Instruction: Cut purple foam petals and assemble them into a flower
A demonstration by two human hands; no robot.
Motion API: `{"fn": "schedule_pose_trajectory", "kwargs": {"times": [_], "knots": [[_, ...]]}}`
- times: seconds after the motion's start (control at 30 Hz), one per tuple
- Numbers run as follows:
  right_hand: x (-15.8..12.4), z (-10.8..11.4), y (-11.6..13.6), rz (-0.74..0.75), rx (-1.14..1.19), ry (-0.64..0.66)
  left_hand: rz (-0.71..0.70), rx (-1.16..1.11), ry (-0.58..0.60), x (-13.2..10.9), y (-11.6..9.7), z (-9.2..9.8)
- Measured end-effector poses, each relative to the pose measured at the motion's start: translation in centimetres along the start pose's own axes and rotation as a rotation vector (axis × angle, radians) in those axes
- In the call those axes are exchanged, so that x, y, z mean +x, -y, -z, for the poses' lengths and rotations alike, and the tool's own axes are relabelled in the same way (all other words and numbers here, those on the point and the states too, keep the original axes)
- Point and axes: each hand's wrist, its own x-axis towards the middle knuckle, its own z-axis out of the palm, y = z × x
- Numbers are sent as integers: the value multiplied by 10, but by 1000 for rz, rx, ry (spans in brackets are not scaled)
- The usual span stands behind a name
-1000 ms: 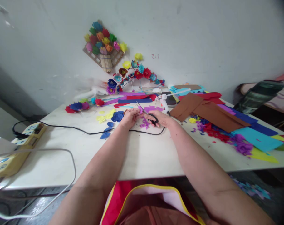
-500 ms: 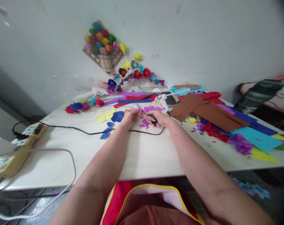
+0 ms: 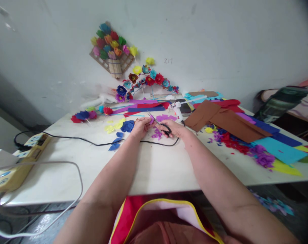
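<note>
My left hand (image 3: pixel 141 127) pinches a small purple paper piece (image 3: pixel 151 120) at its fingertips. In my right hand (image 3: pixel 172 128) are black-handled scissors (image 3: pixel 166 128), their blades pointing up and left beside the purple piece. Purple paper petals (image 3: pixel 166 118) lie just behind the hands, and purple scraps (image 3: pixel 157 134) lie between them on the table. Left of my left hand are dark blue petals (image 3: pixel 127 126) and yellow petals (image 3: pixel 115 126). A white glue gun (image 3: pixel 177 110) rests behind my right hand.
A black cable (image 3: pixel 80 138) crosses the white table (image 3: pixel 164 169) under my left forearm. A yellow power strip (image 3: pixel 19 162) lies at the left. Brown paper (image 3: pixel 237 125) and coloured scraps (image 3: pixel 232 142) cover the right. Paper flowers (image 3: pixel 149 79) stand at the back.
</note>
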Motion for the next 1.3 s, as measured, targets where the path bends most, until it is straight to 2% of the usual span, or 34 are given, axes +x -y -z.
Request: {"fn": "schedule_pose_trajectory", "kwargs": {"times": [1.3], "knots": [[1,4,-2,17,20,1,16,17,51,-2,-2,-1]]}}
